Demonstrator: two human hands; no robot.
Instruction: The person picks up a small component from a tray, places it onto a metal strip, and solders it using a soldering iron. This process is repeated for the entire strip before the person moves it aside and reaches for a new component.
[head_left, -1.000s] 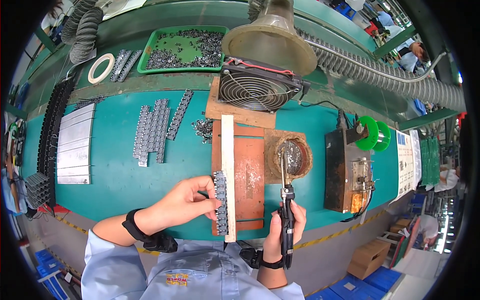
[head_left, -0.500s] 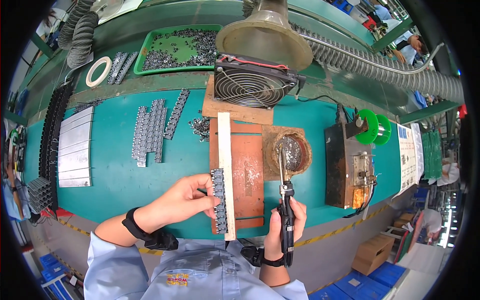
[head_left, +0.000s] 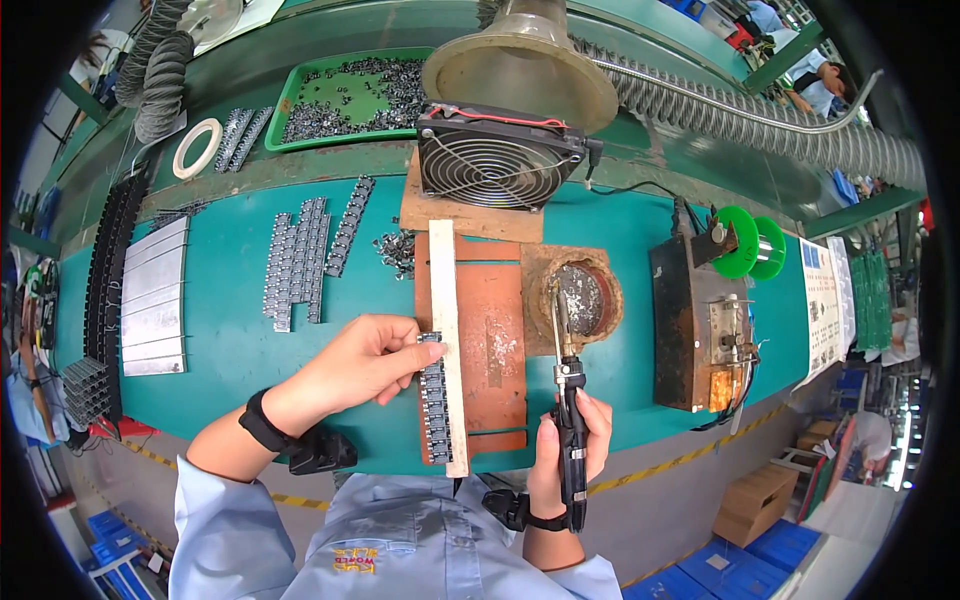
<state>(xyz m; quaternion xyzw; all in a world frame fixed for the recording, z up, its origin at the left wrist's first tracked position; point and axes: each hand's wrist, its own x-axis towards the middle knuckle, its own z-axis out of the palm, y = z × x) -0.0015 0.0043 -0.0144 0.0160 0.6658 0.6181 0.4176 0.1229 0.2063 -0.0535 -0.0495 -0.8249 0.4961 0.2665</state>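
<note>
My left hand (head_left: pixel 362 362) is closed in a pinch at the far end of a strip of small black electronic parts (head_left: pixel 436 415). This strip lies along the left side of a pale wooden bar (head_left: pixel 446 300), on a reddish-brown board (head_left: pixel 495 330). My right hand (head_left: pixel 546 468) is wrapped round the black handle of a soldering iron (head_left: pixel 573 440). The iron's metal tip points away from me and rests at the left inner side of a round, crusted pot (head_left: pixel 607 300). Part of the strip's far end is covered by my left thumb.
A black fan (head_left: pixel 500 165) stands behind the board, under a metal fume hood (head_left: pixel 520 75). More part strips (head_left: pixel 298 265) and loose parts (head_left: pixel 396 253) lie leftward. A green tray (head_left: pixel 345 100) stands behind. On the right is a metal box (head_left: pixel 690 330) with a green wire spool (head_left: pixel 737 243).
My left hand has slid away from me along the strip, from its middle to its far end. The right hand and iron keep nearly the same place. The view has shifted slightly.
</note>
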